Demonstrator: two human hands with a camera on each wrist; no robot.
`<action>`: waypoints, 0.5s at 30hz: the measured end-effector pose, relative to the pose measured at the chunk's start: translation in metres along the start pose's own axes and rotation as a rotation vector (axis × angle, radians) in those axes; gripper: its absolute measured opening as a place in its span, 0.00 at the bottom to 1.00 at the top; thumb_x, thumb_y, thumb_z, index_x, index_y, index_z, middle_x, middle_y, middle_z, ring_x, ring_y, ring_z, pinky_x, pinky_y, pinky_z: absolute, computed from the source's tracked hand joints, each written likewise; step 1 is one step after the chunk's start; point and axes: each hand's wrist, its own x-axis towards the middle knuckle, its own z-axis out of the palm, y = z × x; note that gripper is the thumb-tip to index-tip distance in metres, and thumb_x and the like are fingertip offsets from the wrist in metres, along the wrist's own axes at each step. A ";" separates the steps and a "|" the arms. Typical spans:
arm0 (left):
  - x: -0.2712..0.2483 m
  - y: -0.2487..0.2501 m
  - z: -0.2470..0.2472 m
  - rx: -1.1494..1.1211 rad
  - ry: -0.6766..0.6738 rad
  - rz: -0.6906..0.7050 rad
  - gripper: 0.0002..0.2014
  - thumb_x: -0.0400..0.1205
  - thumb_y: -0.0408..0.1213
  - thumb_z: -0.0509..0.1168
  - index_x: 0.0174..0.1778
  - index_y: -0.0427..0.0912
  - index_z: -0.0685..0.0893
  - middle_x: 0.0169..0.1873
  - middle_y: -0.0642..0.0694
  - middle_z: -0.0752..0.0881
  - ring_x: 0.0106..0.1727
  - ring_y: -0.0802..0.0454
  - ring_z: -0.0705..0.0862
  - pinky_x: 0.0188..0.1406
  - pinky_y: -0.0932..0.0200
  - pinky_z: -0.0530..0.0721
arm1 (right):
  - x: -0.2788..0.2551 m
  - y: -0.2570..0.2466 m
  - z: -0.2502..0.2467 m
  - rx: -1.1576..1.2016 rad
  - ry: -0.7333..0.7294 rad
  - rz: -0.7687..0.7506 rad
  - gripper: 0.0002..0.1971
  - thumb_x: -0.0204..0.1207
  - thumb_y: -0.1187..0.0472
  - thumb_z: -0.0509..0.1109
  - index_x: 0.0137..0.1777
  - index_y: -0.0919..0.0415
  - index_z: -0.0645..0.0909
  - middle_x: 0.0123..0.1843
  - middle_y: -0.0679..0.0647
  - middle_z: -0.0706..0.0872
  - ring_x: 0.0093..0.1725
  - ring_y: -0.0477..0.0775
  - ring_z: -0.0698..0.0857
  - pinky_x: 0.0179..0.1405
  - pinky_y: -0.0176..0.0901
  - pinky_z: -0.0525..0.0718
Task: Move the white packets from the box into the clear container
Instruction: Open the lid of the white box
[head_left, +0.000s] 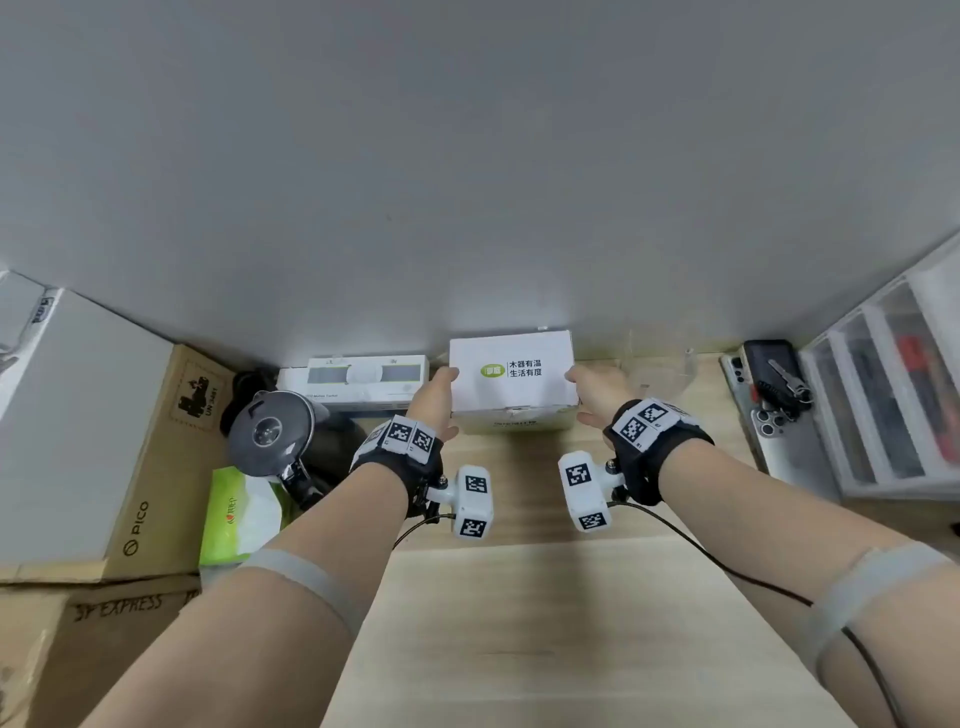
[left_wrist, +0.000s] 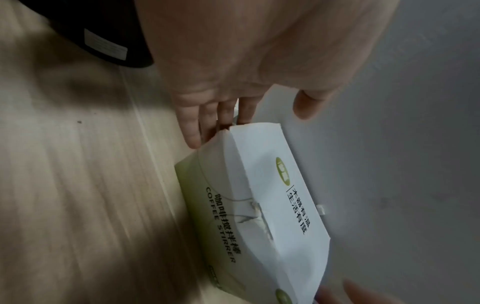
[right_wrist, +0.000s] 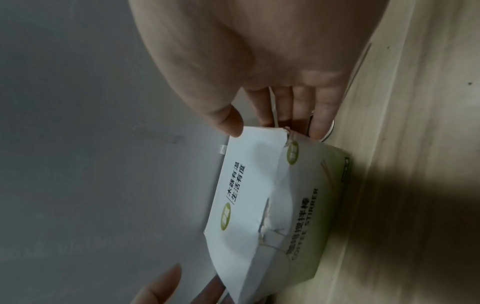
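1. One grey wall (head_left: 467, 156) rises behind one pale wooden desk (head_left: 519, 623).
2. Two cardboard cartons sit at the left: a big one (head_left: 156, 441) printed "PICO" with a white carton lying on it, and a second (head_left: 78, 639) nearer the person.
3. One set of clear plastic drawers (head_left: 883, 395) stands at the desk's right edge.
4. One box (head_left: 513, 376), white on top and green-tinted on its front, marked "COFFEE STIRRER", sits on the desk at the back, close to the wall. Its lid flap is down, so no white packets can be seen or counted.
5. One clear container (head_left: 662, 358) stands just to the right of the box, hard to make out against the wall.
6. One flat white carton (head_left: 358, 379) lies just left of the box.
7. One green tissue pack (head_left: 239, 512) and one round dark lamp-like object (head_left: 270, 431) sit at the left.
8. Two phones (head_left: 769, 415) lie near the drawers, with one bunch of keys (head_left: 787, 387) on them.
9. The left hand (head_left: 434, 397) holds the box's left end, fingers (left_wrist: 192, 127) fairly straight down its end, thumb on top.
10. The right hand (head_left: 597, 395) holds the right end likewise, fingers (right_wrist: 322, 115) down the end, thumb at the lid edge.
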 end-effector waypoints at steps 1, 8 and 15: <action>-0.003 0.001 -0.001 0.005 -0.001 0.013 0.23 0.84 0.52 0.59 0.73 0.48 0.81 0.74 0.43 0.79 0.74 0.41 0.77 0.68 0.41 0.82 | 0.001 0.002 0.000 0.003 -0.005 -0.003 0.09 0.81 0.61 0.65 0.49 0.68 0.81 0.49 0.62 0.79 0.61 0.67 0.83 0.70 0.63 0.79; -0.028 -0.015 -0.014 0.145 0.027 -0.005 0.24 0.84 0.48 0.61 0.75 0.41 0.76 0.66 0.40 0.81 0.61 0.41 0.82 0.60 0.46 0.86 | -0.011 0.027 -0.001 -0.116 -0.015 -0.021 0.06 0.77 0.61 0.66 0.39 0.60 0.76 0.43 0.60 0.80 0.43 0.58 0.80 0.42 0.46 0.79; -0.059 -0.054 -0.027 0.231 0.065 0.007 0.21 0.85 0.46 0.64 0.67 0.33 0.79 0.53 0.34 0.86 0.48 0.38 0.85 0.43 0.54 0.83 | -0.039 0.064 0.003 -0.171 -0.024 0.010 0.08 0.72 0.58 0.66 0.39 0.64 0.77 0.35 0.61 0.80 0.38 0.62 0.79 0.44 0.50 0.80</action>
